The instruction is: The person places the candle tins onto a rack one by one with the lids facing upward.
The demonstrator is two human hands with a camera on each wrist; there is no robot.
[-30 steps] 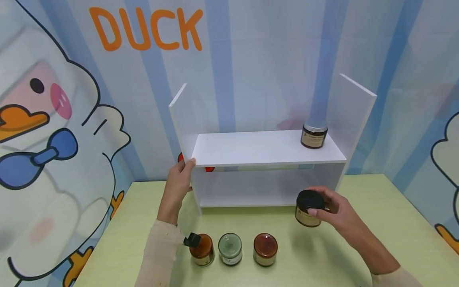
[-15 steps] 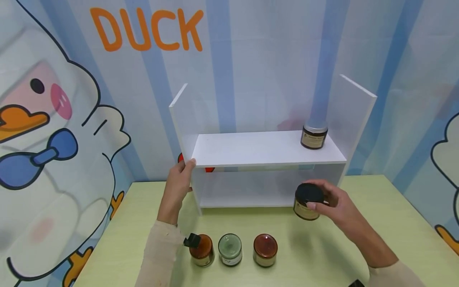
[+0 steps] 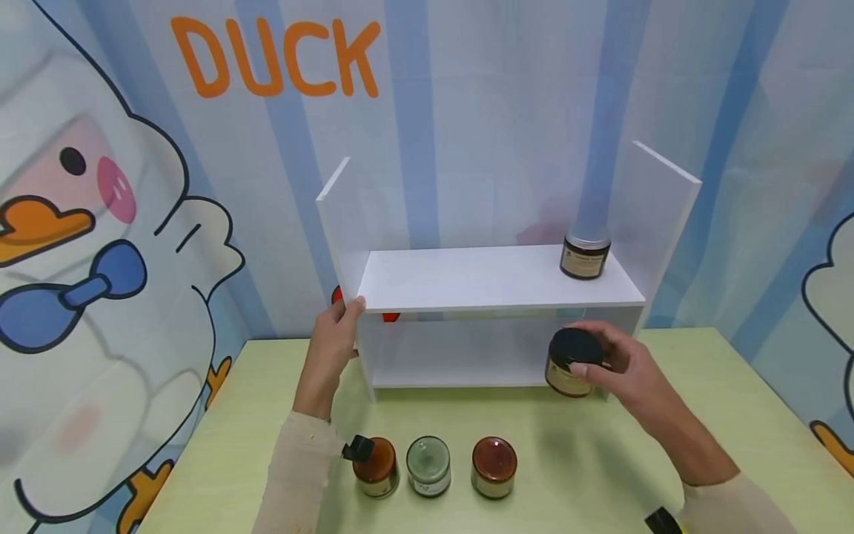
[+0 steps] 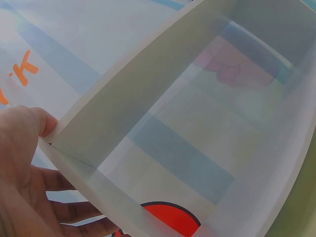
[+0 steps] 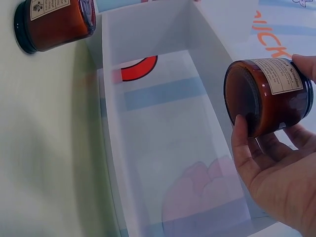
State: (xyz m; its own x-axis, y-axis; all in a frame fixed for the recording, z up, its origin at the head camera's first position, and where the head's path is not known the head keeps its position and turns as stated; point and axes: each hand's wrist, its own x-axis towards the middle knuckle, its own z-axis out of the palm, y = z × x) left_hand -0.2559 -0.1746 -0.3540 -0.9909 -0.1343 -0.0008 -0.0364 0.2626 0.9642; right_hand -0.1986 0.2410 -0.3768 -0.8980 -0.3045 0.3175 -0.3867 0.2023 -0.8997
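My right hand [image 3: 617, 371] grips a dark jar with a black lid [image 3: 571, 362], held in the air in front of the right end of the white shelf unit's [image 3: 494, 297] lower opening. In the right wrist view the jar [image 5: 269, 96] shows amber contents and a paper label, with my fingers [image 5: 242, 148] curled round it. My left hand [image 3: 333, 337] holds the shelf's left front corner, thumb on top of the edge; the left wrist view shows the fingers [image 4: 29, 148] wrapped round the white panel [image 4: 123, 113]. A silver-lidded jar [image 3: 585, 254] stands on the upper shelf at the right.
Three jars stand in a row on the green table near me: an orange-lidded one [image 3: 376, 465], a clear-lidded one [image 3: 428, 463] and a red-brown-lidded one [image 3: 494, 466]. A duck-patterned backdrop hangs close behind the shelf. Table edges run off on both sides.
My right hand has lifted the black-lidded jar up and away from me, toward the shelf's lower right opening. The left hand has stayed on the shelf corner.
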